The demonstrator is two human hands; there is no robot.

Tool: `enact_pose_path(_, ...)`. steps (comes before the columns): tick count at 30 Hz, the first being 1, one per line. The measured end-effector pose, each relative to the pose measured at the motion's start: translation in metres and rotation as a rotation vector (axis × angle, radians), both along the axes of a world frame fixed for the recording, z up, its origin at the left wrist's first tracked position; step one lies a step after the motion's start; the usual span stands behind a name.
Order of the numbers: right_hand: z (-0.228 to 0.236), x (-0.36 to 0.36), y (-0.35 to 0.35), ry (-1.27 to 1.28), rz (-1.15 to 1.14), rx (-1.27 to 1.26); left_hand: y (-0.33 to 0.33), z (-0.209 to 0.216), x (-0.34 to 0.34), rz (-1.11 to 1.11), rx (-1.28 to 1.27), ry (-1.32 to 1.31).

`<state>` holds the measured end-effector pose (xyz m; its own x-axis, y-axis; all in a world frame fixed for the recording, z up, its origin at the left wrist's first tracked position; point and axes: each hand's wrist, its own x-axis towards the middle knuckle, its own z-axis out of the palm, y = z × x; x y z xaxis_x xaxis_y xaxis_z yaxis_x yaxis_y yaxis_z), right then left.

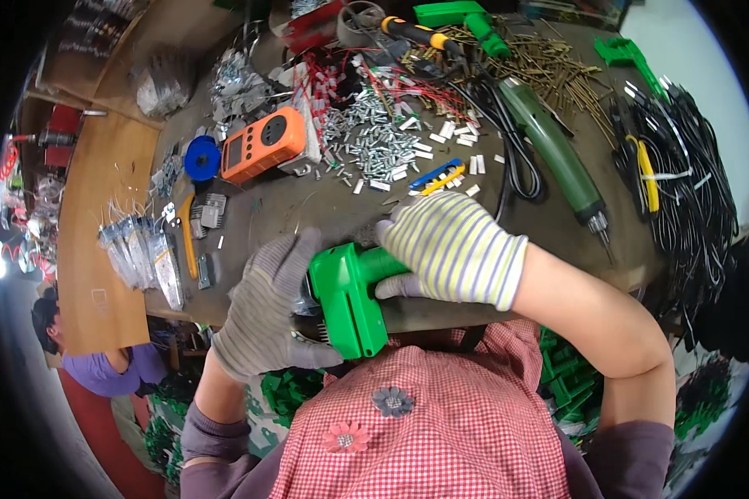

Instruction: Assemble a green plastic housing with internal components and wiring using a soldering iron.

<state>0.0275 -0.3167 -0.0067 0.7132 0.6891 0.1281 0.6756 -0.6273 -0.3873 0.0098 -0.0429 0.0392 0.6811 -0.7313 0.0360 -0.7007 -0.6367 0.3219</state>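
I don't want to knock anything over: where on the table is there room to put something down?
The table is bare between the green electric screwdriver and the right hand. Between the orange meter and the left hand it's mostly bare. It's crowded around the silver screw pile, brass-coloured rods and black cord bundle.

Left hand [262, 308] and right hand [453, 249] curl inward

Gloved, the left grips at 8 o'clock, its palm toward 3; the right grips at 3 o'clock, pointing toward 9, its elbow [651, 364] bent at 4.
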Motion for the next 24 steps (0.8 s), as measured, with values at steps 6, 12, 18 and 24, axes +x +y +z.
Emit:
enact_pose_path(6, 0.001, 0.025, 0.003, 0.187, -0.033, 0.034, 0.02, -0.004, 0.014, -0.002, 0.128, 0.162)
enact_pose_path(12, 0.015, -0.006, 0.009, 0.051, -0.282, 0.067, 0.016, 0.004, 0.003, -0.025, 0.136, -0.121)
enact_pose_path(18, 0.028, -0.04, -0.011, -0.061, -0.125, 0.227, 0.011, 0.023, -0.038, -0.077, 0.208, -0.554)
enact_pose_path(24, 0.041, -0.054, -0.019, -0.047, -0.053, 0.181, 0.02, 0.031, -0.048, -0.145, 0.14, -0.55)
